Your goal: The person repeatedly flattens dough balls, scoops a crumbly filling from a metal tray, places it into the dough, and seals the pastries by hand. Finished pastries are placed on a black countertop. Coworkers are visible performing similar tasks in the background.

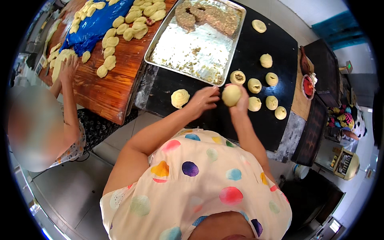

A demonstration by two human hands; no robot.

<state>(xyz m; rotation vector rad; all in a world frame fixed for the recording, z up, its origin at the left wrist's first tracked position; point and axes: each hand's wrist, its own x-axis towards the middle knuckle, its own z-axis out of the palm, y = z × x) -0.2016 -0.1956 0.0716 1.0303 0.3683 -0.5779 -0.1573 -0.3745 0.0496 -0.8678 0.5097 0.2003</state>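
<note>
My right hand (240, 101) is closed round a smooth, pale yellow dough ball (231, 95), held just off the near edge of a metal tray (192, 72). To its left my left hand (205, 101) is empty, its fingers loosely bent and apart. A flattened dough round (180, 98) lies on the black tabletop (168, 82) left of that hand. Right of the held ball sit several dough balls (255, 85); a few have open or pinched tops, and one (237, 77) shows brown filling. In the tray, a brown crumbly filling (208, 18) is heaped at the far end.
A wooden table (116, 90) at the left bears many dough pieces (110, 62) and a blue plastic sheet (94, 30). A co-worker's hands (69, 68) press on dough there. At the right, a red dish (308, 86) and a dark wooden rolling pin (304, 60) rest on a board.
</note>
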